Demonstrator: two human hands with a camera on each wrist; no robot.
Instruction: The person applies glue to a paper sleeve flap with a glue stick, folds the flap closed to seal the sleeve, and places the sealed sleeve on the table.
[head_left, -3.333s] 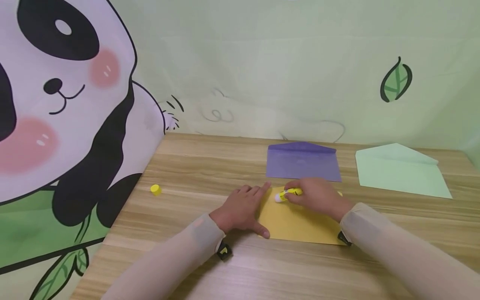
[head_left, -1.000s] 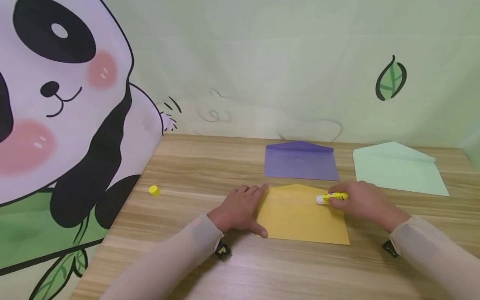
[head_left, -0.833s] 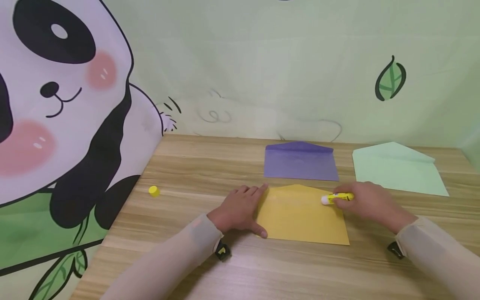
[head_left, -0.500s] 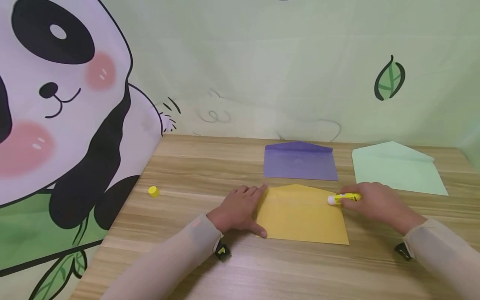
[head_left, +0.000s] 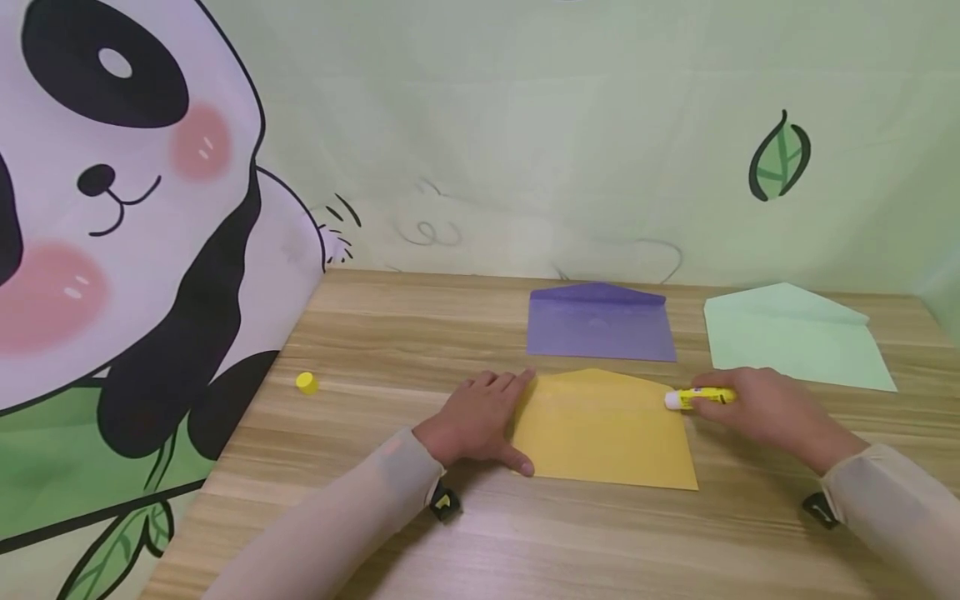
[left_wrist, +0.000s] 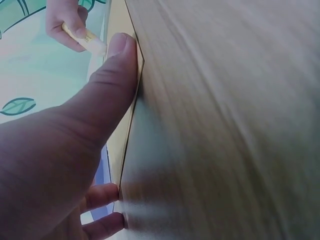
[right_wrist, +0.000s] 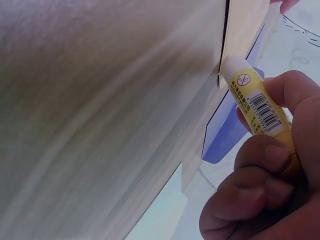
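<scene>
A yellow envelope (head_left: 600, 433) lies on the wooden table, its pointed flap edge away from the person. The left hand (head_left: 480, 421) rests with spread fingers over the envelope's left edge; in the left wrist view its thumb (left_wrist: 112, 85) presses near a corner. Uncapped, a yellow glue stick (head_left: 701, 398) is gripped by the right hand (head_left: 772, 408). Its white tip is at the envelope's upper right edge; the right wrist view shows the glue stick's barcode label (right_wrist: 265, 112) and the tip against the paper.
Behind the yellow envelope lies a purple envelope (head_left: 600, 329), and to its right a mint green envelope (head_left: 798, 342). The yellow glue stick cap (head_left: 307, 383) sits at the table's left. A panda-printed backdrop (head_left: 480, 150) stands behind the wooden table (head_left: 390, 333).
The right hand has carried the glue stick rightward across the envelope's upper part, from near the left hand to the right edge. The left hand has stayed in place.
</scene>
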